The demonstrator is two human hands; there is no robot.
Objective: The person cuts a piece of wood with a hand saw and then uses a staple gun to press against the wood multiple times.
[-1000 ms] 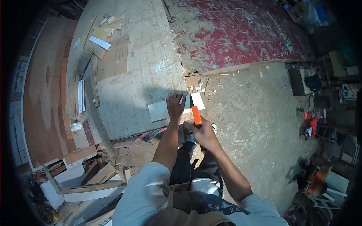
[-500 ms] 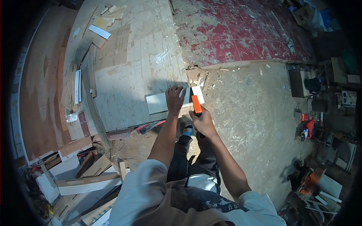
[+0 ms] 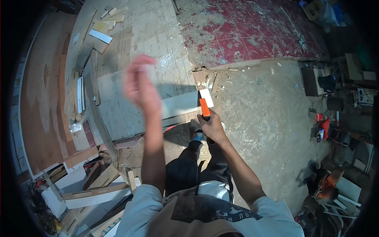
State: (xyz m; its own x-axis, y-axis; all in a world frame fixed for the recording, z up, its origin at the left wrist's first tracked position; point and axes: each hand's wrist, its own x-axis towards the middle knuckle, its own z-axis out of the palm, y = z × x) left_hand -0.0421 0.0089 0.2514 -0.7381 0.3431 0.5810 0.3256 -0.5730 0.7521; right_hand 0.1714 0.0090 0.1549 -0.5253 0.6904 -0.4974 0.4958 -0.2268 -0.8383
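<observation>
My right hand (image 3: 212, 125) is wrapped round a tool with an orange body (image 3: 204, 108) at the table's right edge. A white piece (image 3: 206, 97) lies against the tool's far end. To the left of the tool, a pale board (image 3: 181, 104) rests along the near edge of the wooden table (image 3: 118, 85). My left hand (image 3: 141, 85) is raised over the table, left of the board, and is smeared by motion, so its fingers are unclear.
Offcuts (image 3: 100, 36) lie at the table's far left. Small scraps (image 3: 208, 81) sit by its right corner. A pile of boards (image 3: 94, 193) fills the lower left. Tools and clutter (image 3: 323, 128) line the right side of the concrete floor (image 3: 260, 118).
My left hand has come off the pale board and moved left and away from me. My right hand still holds the orange tool in nearly the same place.
</observation>
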